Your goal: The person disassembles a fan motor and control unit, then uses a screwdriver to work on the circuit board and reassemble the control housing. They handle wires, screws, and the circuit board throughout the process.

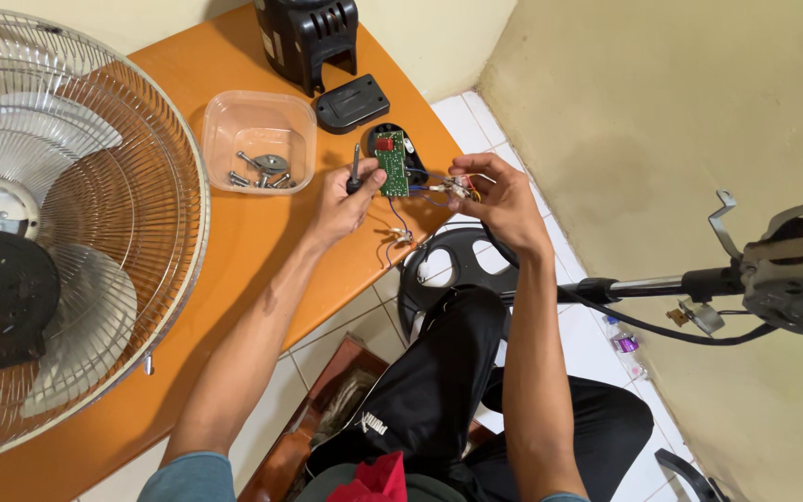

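Beside left hand (338, 206), screws (264, 171) in tub (225, 116)

Both arms fwd; left hand (341, 200) fisted, right hand (499, 195) pinching.

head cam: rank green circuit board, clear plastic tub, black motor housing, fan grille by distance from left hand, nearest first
1. Green circuit board: touching the left hand, just to its right.
2. Clear plastic tub: up-left, screws inside.
3. Black motor housing: far table edge, above.
4. Fan grille: its centre is far left; its rim rivals the housing.
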